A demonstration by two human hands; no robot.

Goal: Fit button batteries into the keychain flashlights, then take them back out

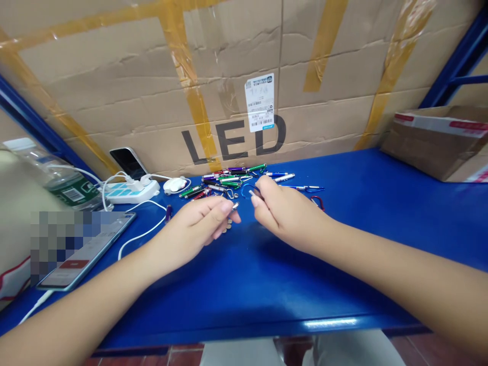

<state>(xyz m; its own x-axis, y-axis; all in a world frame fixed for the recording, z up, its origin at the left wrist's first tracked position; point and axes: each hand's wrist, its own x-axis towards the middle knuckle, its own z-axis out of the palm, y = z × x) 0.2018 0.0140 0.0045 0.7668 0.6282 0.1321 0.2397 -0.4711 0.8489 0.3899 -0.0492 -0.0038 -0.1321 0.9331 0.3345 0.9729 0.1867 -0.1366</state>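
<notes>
glossy blue shelf, creased cardboard box

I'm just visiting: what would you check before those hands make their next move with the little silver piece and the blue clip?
1. Left hand pinches the silver-tipped piece: ok.
2. Right hand holds the blue clip at its fingertips: ok.
3. Clip's gate open: cannot tell, too small.
4. Piece and clip close together in front of the person: ok.
5. Pile of coloured torches within reach just behind the hands: ok.
6. White cable lies left of the left hand, apart from its fingers: ok.
</notes>
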